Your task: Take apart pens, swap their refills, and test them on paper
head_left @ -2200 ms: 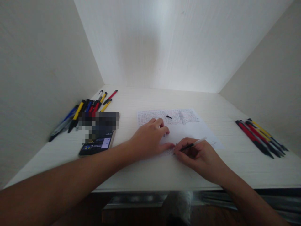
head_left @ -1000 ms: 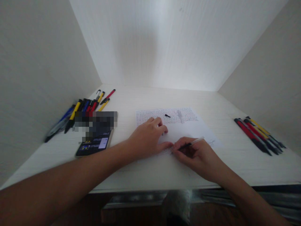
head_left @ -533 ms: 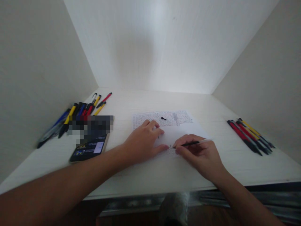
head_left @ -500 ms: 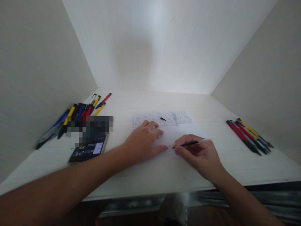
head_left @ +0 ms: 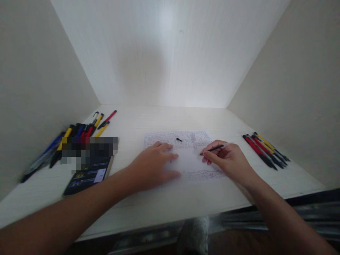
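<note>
Right hand (head_left: 225, 156): grasping a clear pen with a black grip (head_left: 216, 148) between thumb and fingers, tip over the middle of the sheet; contact with the paper cannot be told. Left hand (head_left: 152, 164): loose, palm down, fingers spread on the handwritten sheet (head_left: 188, 161), which lies on the worktop (head_left: 164, 120). Small black cap (head_left: 179, 140) rests on the sheet's far lines. Smartphone (head_left: 91, 171), screen lit, lies left of the sheet.

Phone (head_left: 89, 170) lies left of paper (head_left: 187, 161) — pens (head_left: 257, 151) both sides.
</note>
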The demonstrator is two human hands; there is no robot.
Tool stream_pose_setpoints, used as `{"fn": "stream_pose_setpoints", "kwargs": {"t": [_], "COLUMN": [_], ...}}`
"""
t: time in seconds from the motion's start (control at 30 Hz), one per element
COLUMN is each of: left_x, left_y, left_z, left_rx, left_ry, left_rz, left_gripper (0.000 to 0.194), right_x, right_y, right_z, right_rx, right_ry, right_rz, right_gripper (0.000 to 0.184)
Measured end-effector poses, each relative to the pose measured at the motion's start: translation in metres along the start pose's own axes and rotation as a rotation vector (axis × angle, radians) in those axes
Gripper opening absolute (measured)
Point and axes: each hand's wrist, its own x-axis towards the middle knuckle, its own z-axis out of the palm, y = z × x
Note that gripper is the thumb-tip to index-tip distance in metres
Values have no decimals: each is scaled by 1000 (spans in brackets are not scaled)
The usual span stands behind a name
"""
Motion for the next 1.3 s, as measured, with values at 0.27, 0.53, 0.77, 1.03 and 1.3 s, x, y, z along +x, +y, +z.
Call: {"fn": "stream_pose_setpoints", "kwargs": {"t": [0.27, 0.53, 0.77, 1.03, 1.3], "left_x": [-1, -1, -1, 1, 1], "left_y": [2, 3, 4, 11, 16], "left_z": [-4, -6, -7, -15, -21], "left_rx": [-36, -43, -43, -54, -50], "left_ry": [-10, -23, -15, -36, -67], "left_rz": [9, -16, -7, -34, -61], "left_gripper": [51, 51, 51, 50, 46], "right_x": [42, 59, 48, 40, 39], "right_y": [12, 29, 35, 33, 31], "right_z": [11, -4, -9, -6, -4], "right_rx": [16, -117, -70, -272, -295], "right_ry": [-133, 113, 93, 76, 78], "right_rz": [8, -39, -62, -111, -132], "right_gripper": [18, 17, 19, 17, 14]}}
